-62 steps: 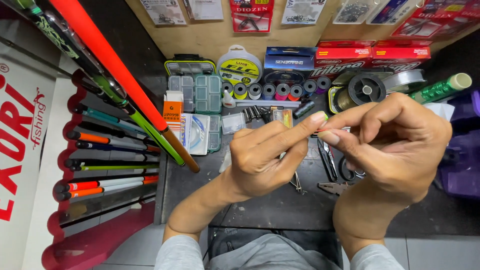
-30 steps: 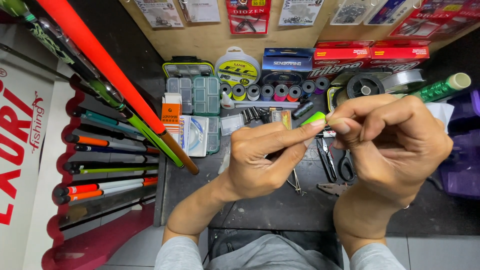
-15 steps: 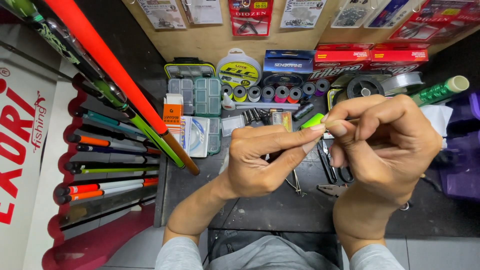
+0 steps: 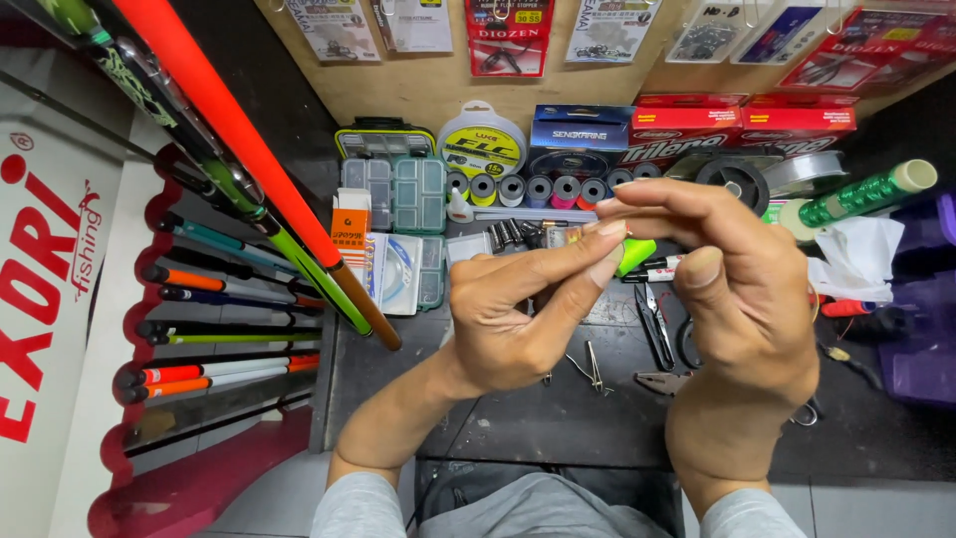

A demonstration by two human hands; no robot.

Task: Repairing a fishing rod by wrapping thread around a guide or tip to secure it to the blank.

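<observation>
Fingertips (image 4: 607, 261) of the left hand (image 4: 518, 319) meet those of the right hand (image 4: 742, 289) above the dark workbench top (image 4: 538, 418); thumb and forefinger on each side are pressed together, pinching something too small to identify. A small lime-green float piece (image 4: 634, 254) shows just behind the meeting point, at the pinch; whether a finger touches it cannot be told.

Head view, places given relative to the lime-green float piece:
- Behind it, a row of small thread spools in mixed colours (image 4: 528, 189), then a round yellow-labelled line spool (image 4: 483, 144) and a dark blue cardboard box (image 4: 578, 130).
- Behind and to its right, two red flat cartons (image 4: 742, 125), a black reel spool (image 4: 737, 179) and a green thread bobbin on a pale core (image 4: 861, 197).
- To its left, a clear compartmented tackle box with green latches (image 4: 393, 189) and an orange-and-white small packet (image 4: 350, 229).
- Farther left, a long orange-and-green rod (image 4: 249, 159) lying aslant, and a rack of dark rod sections with coloured bands (image 4: 219, 329).
- Nearer the wearer, slim metal pliers (image 4: 654, 324) and small scissors (image 4: 595, 369) on the workbench.
- To its right, crumpled white plastic (image 4: 856, 259) beside a purple plastic bin (image 4: 921, 329).
- Nearest the wearer, grey sleeves (image 4: 368, 508) on both forearms.
</observation>
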